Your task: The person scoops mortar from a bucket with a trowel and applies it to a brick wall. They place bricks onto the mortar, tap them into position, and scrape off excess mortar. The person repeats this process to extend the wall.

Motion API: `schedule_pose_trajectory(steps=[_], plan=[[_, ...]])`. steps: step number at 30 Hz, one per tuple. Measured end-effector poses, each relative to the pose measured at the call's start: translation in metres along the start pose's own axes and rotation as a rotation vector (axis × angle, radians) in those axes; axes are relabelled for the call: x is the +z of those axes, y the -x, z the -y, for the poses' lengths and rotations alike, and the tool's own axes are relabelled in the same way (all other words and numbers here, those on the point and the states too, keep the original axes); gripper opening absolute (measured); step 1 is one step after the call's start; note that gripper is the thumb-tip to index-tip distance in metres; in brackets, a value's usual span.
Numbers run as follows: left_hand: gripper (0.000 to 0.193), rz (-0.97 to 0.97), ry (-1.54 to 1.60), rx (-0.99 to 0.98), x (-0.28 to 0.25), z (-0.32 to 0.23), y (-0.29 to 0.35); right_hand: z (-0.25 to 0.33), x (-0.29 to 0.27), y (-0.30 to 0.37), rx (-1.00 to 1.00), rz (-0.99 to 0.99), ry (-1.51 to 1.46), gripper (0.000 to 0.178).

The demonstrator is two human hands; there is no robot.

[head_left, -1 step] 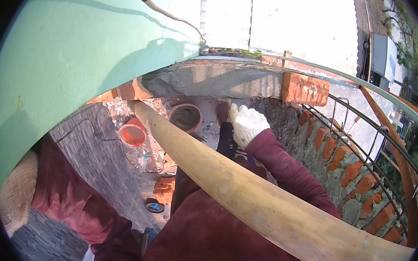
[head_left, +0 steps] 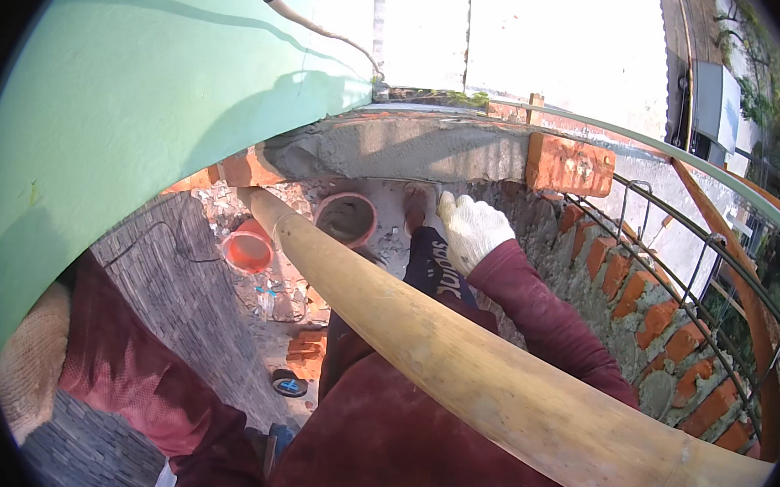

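Note:
My right hand (head_left: 473, 232), in a white knit glove, is held low beside the inner face of the mortar-topped brick wall (head_left: 397, 148). Its fingers are curled closed, and whatever they may grip is hidden from view. Just left of it shows my bare foot (head_left: 419, 200) below a dark trouser leg. At the far left edge, my left hand (head_left: 32, 362) wears a beige glove and lies against the green wall (head_left: 145, 96), above grey stone cladding. Its fingers are cut off or hidden. A single brick (head_left: 570, 165) sits at the right end of the grey mortar bed.
A thick bamboo pole (head_left: 455, 349) crosses diagonally in front of my body. Below stand a bucket of grey mortar (head_left: 346, 219) and a smaller orange bucket (head_left: 249, 247), among rubble and stacked bricks (head_left: 306, 353). Rebar (head_left: 679, 294) curves along the rough brick wall at right.
My right hand has shifted slightly to the right, uncovering more of my foot and trouser leg. My left hand and the bricks stay where they were.

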State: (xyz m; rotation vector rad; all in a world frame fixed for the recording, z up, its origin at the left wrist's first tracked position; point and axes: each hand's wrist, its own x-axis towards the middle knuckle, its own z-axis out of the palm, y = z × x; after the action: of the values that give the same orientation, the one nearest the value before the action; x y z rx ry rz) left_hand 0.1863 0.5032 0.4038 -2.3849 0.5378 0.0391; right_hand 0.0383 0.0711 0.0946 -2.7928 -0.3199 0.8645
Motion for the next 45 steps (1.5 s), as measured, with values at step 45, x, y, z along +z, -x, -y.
schedule_pose_trajectory(steps=[45], plan=[[0.062, -0.604, 1.341, -0.6, 0.201, -0.223, 0.208, -0.003, 0.029, 0.06, 0.026, -0.443, 0.188, 0.043]])
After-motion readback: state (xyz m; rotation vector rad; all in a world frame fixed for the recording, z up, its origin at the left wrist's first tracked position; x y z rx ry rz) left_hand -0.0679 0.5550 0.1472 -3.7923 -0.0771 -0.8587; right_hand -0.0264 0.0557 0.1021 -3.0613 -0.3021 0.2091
